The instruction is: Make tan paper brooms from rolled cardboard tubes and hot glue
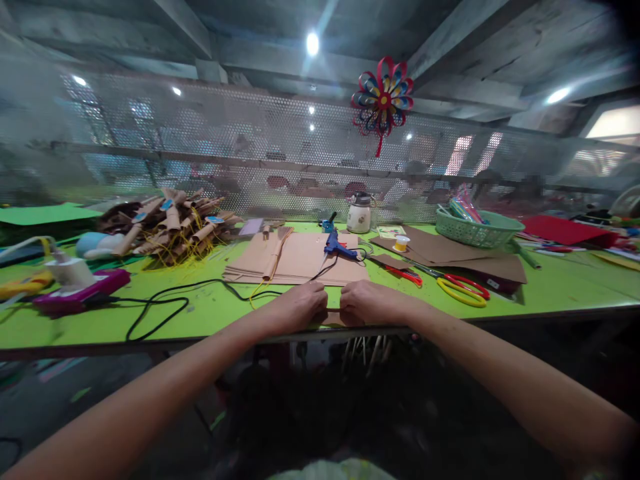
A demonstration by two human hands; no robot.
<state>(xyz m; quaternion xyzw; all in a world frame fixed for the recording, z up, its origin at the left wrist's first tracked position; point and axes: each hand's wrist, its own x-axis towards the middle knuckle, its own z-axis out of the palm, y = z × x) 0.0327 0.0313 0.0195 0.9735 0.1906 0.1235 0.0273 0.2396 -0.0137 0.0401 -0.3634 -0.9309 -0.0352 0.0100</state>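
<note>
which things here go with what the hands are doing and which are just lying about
Likely in use:
- brown paper piece, held between left hand and right hand
- brown sheets behind them
- blue glue gun, perhaps

Probably just lying about:
- white jar
- green basket
- red sheet

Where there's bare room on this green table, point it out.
Green tabletop looks bare front right, between the scissors, red sheet and front edge; a smaller patch lies between the black cable and left hand. Crowded: the centre, with brown sheets and glue gun, and back left, around the brown rolls.
</note>
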